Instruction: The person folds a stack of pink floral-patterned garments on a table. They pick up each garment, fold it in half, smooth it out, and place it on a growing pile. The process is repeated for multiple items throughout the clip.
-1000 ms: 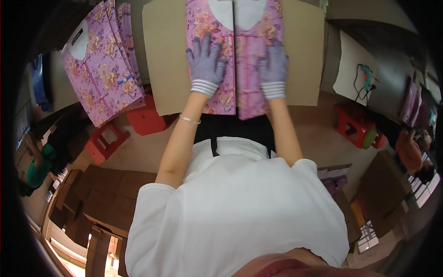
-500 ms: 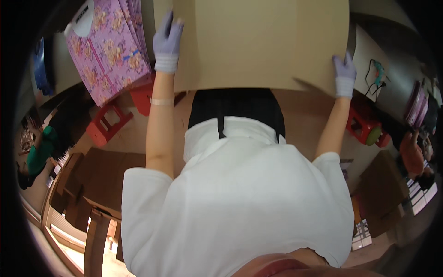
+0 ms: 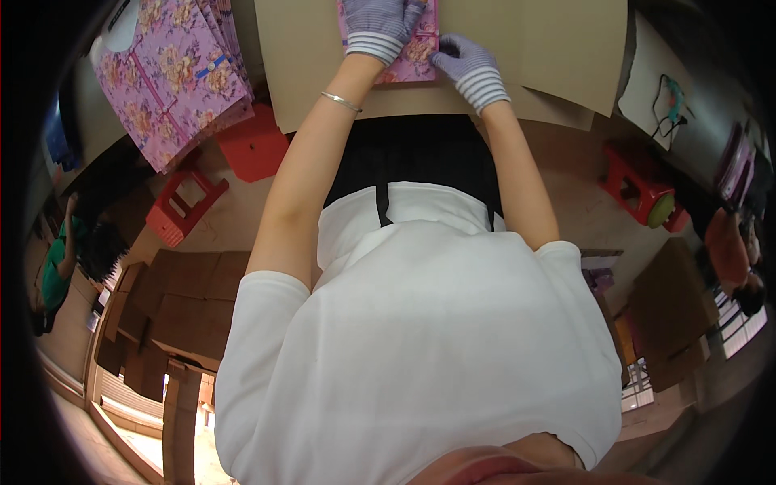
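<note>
A pink floral folded piece [image 3: 419,58], like a flat paper bag or folder, lies on a large tan cardboard sheet [image 3: 311,89]. My left hand [image 3: 378,26], in a lavender knit glove with a white striped cuff, rests over this piece, and the upper picture edge cuts off its fingertips. At the piece's right edge is my right hand [image 3: 473,74], gloved alike. Its thumb and fingers look apart, bent toward that edge. Left of the sheet stands a stack of pink floral bags [image 3: 182,85] with blue marks and a white patch.
Red plastic stools [image 3: 186,198] stand at left, another [image 3: 638,190] at right. Folded brown cartons [image 3: 194,315] are behind on the left, more cartons [image 3: 671,315] on the right. A teal tool with a cord [image 3: 672,101] lies on the right-hand table. People are at both sides.
Both hands have left the cardboard's side edges and come together near its middle. The pink floral piece is now visible beneath them. Another sheet edge shows under the cardboard's near side.
</note>
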`<move>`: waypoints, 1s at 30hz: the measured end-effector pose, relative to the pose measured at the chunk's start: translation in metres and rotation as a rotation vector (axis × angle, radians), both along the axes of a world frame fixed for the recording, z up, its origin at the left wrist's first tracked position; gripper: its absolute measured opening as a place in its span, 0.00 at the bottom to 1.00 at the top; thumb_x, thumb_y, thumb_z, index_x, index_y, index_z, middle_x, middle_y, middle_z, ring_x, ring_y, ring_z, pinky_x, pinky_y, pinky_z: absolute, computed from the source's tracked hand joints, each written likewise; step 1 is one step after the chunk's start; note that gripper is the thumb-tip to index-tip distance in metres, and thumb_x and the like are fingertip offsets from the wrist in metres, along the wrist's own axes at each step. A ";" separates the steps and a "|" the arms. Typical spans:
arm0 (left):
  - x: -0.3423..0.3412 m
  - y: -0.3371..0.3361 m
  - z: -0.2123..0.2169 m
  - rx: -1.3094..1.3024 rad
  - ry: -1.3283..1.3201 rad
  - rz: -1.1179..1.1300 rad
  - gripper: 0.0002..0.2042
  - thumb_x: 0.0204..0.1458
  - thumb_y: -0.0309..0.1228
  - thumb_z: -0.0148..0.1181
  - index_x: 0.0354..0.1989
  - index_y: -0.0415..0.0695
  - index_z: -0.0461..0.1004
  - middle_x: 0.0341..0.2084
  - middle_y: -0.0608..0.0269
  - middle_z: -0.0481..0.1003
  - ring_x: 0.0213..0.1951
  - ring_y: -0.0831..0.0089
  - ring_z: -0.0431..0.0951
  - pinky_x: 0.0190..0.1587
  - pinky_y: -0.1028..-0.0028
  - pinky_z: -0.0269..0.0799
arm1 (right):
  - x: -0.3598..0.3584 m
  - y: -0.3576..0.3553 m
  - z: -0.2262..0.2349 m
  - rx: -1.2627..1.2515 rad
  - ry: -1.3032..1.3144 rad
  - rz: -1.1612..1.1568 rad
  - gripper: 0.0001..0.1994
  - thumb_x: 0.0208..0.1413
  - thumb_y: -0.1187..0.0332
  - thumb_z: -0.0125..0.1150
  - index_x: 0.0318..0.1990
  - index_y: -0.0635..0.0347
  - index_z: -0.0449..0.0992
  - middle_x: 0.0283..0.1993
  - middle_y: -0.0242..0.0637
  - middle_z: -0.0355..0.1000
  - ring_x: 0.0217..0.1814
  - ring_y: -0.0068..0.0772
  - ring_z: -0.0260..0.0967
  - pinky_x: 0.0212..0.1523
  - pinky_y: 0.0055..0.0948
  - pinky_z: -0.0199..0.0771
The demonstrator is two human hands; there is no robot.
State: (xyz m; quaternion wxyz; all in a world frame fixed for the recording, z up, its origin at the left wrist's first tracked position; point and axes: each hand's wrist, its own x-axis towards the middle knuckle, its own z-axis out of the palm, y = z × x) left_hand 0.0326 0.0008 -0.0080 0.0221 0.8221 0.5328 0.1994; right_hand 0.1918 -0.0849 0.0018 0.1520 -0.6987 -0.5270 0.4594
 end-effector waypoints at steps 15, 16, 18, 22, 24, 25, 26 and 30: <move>-0.019 -0.054 0.001 -0.089 0.028 -0.241 0.27 0.45 0.41 0.59 0.55 0.44 0.70 0.67 0.52 0.57 0.70 0.49 0.49 0.68 0.42 0.37 | -0.009 0.002 -0.017 0.238 -0.204 -0.091 0.08 0.44 0.68 0.66 0.32 0.58 0.75 0.31 0.47 0.74 0.34 0.47 0.74 0.39 0.38 0.74; -0.019 -0.055 0.000 -0.085 0.031 -0.247 0.27 0.45 0.41 0.59 0.56 0.44 0.70 0.67 0.52 0.56 0.70 0.49 0.48 0.69 0.43 0.36 | -0.008 0.001 -0.019 0.213 -0.203 -0.093 0.08 0.44 0.68 0.66 0.32 0.58 0.75 0.31 0.47 0.74 0.34 0.47 0.74 0.39 0.39 0.74; -0.020 -0.054 -0.001 -0.089 0.015 -0.254 0.27 0.46 0.41 0.58 0.56 0.44 0.69 0.67 0.52 0.57 0.70 0.49 0.48 0.69 0.43 0.36 | -0.010 0.002 -0.011 0.166 -0.199 -0.100 0.08 0.45 0.68 0.65 0.31 0.58 0.75 0.32 0.46 0.74 0.34 0.47 0.74 0.39 0.39 0.74; -0.019 -0.055 0.001 -0.119 0.005 -0.255 0.27 0.46 0.41 0.58 0.56 0.43 0.69 0.67 0.52 0.56 0.70 0.49 0.48 0.69 0.43 0.35 | -0.007 0.000 -0.022 0.285 -0.285 -0.059 0.07 0.44 0.68 0.65 0.31 0.58 0.75 0.31 0.46 0.74 0.33 0.47 0.73 0.38 0.39 0.74; -0.019 -0.055 -0.001 -0.105 -0.005 -0.251 0.27 0.46 0.41 0.58 0.56 0.44 0.69 0.67 0.52 0.56 0.70 0.49 0.48 0.69 0.43 0.36 | -0.008 0.002 -0.017 0.253 -0.240 -0.067 0.08 0.44 0.67 0.65 0.31 0.58 0.75 0.31 0.46 0.74 0.33 0.48 0.73 0.38 0.41 0.74; -0.019 -0.054 -0.001 -0.098 -0.010 -0.249 0.27 0.46 0.41 0.58 0.56 0.44 0.69 0.67 0.52 0.56 0.70 0.49 0.48 0.69 0.44 0.36 | -0.008 0.003 -0.016 0.246 -0.230 -0.077 0.08 0.44 0.67 0.66 0.30 0.58 0.74 0.30 0.45 0.73 0.33 0.48 0.73 0.38 0.41 0.74; -0.020 -0.054 -0.001 -0.108 -0.001 -0.256 0.27 0.46 0.42 0.58 0.56 0.44 0.69 0.67 0.52 0.56 0.70 0.49 0.48 0.69 0.43 0.35 | -0.008 0.003 -0.014 0.237 -0.220 -0.089 0.08 0.44 0.67 0.66 0.29 0.58 0.74 0.29 0.45 0.73 0.32 0.48 0.73 0.38 0.41 0.73; -0.020 -0.052 -0.001 -0.116 0.010 -0.260 0.27 0.46 0.42 0.58 0.56 0.43 0.69 0.66 0.51 0.57 0.70 0.49 0.48 0.69 0.43 0.36 | -0.005 0.009 -0.011 0.104 -0.264 -0.017 0.12 0.47 0.63 0.65 0.37 0.59 0.76 0.42 0.49 0.74 0.43 0.53 0.73 0.45 0.41 0.73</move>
